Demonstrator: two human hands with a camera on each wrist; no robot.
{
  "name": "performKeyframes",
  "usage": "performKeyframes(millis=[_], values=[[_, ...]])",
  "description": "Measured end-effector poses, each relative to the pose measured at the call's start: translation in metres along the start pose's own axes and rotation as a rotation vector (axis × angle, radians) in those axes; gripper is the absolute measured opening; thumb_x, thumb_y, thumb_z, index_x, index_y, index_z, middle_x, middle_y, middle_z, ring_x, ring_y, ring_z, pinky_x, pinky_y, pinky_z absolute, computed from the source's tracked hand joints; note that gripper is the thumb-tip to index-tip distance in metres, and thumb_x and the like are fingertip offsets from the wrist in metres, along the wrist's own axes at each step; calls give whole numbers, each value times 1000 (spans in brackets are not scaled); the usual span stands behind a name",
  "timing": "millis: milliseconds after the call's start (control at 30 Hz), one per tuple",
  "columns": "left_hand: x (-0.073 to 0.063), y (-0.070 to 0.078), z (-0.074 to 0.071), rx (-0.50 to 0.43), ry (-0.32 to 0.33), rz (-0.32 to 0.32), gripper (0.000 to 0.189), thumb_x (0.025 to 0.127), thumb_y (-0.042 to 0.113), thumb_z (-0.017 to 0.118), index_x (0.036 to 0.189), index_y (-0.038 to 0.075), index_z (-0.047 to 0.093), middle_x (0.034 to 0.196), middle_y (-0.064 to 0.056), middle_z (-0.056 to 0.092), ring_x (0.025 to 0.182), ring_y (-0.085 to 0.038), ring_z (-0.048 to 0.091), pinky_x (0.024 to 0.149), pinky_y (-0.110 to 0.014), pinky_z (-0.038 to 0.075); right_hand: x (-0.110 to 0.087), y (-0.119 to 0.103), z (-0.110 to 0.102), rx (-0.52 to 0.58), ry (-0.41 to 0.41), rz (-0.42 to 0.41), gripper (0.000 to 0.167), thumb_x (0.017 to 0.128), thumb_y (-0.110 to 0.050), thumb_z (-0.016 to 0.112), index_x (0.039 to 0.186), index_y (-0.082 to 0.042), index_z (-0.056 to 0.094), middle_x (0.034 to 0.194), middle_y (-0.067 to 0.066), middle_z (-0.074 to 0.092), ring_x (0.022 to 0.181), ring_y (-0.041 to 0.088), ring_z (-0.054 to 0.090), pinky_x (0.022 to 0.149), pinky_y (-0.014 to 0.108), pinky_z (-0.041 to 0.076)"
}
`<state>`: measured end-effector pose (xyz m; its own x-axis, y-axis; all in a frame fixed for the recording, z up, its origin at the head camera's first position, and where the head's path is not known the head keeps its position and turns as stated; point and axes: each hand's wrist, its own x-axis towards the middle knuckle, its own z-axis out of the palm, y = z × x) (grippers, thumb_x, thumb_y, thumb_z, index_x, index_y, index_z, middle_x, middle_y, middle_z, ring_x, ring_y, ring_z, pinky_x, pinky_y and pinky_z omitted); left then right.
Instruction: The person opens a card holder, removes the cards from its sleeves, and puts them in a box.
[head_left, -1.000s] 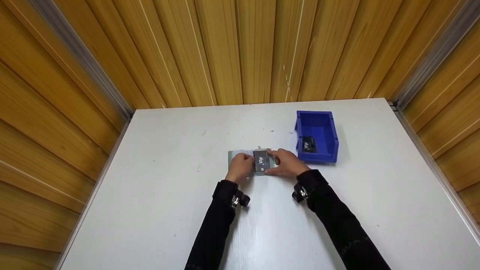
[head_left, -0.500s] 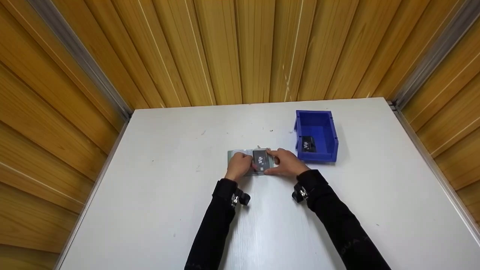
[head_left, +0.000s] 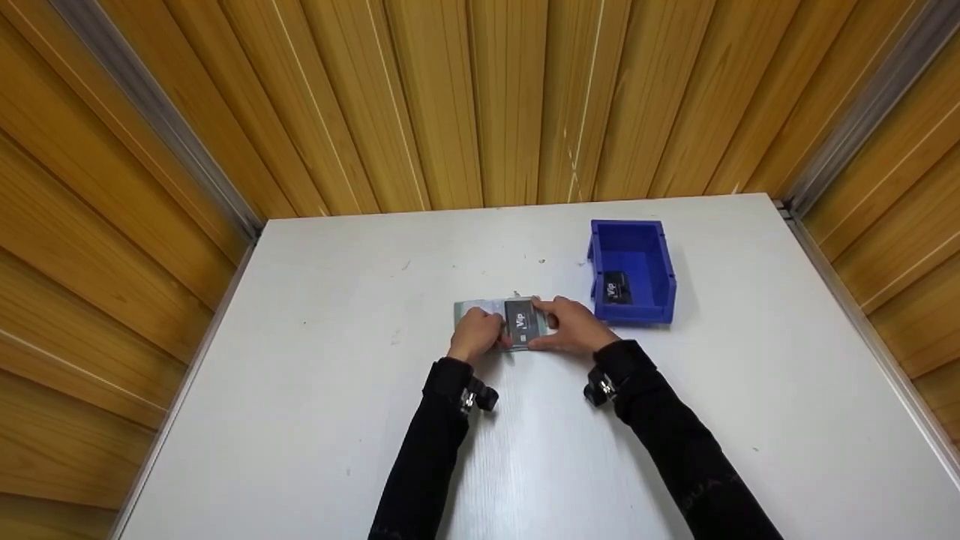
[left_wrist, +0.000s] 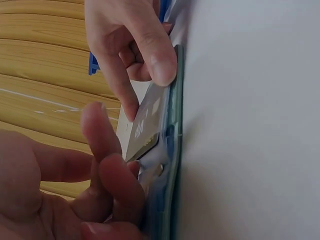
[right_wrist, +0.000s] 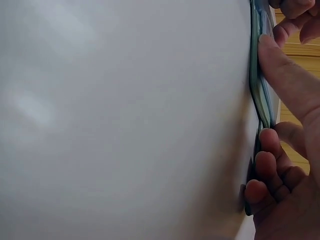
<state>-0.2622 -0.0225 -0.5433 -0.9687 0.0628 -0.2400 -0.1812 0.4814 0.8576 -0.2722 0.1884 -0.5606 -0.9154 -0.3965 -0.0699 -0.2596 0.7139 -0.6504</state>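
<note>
On the table a green-edged card holder (head_left: 459,311) lies opened out, with clear plastic sleeves. A dark grey card (head_left: 522,321) printed "Vip" lies over its right half. My right hand (head_left: 571,327) grips the holder's right end, thumb on the near edge and a finger across the far edge of the card. To the left, my left hand (head_left: 477,334) has its fingers curled at a sleeve, beside the card's left end. In the left wrist view the card (left_wrist: 145,125) tilts slightly over the sleeve; the left fingertips (left_wrist: 120,175) partly hide where it meets the plastic.
A blue bin (head_left: 670,300) stands right of the hands, with black "Vip" cards (head_left: 616,288) at its front left. The white table (head_left: 337,375) runs back to a wood-patterned wall (head_left: 450,105), with similar walls at both sides.
The left fingers have shifted slightly at the sleeve, and a fingertip shows by the card's lower left corner. The right hand keeps its grip.
</note>
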Motion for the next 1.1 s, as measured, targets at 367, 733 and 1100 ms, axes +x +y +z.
performKeyframes(millis=[367,733,1100], values=[[6,0,4,-311,-15,-6,33,100,10,49,113,-11,71,52,6,62,47,-4,54,47,-17,40,1,0,2,11,11,-15,88,81,-27,90,154,-2,46,88,6,48,76,16,39,70,29,35],[7,-2,10,-396,7,-106,25,92,8,52,88,-10,69,47,5,52,40,-4,48,41,-18,39,0,0,3,7,-1,-19,88,82,-28,89,153,-1,46,89,7,50,78,16,40,71,29,36],[7,-4,12,112,6,21,22,101,16,55,86,6,68,50,6,52,44,-10,49,49,-24,39,-1,-2,0,-18,-12,11,89,83,-31,88,155,-6,44,89,5,48,77,15,38,71,29,34]])
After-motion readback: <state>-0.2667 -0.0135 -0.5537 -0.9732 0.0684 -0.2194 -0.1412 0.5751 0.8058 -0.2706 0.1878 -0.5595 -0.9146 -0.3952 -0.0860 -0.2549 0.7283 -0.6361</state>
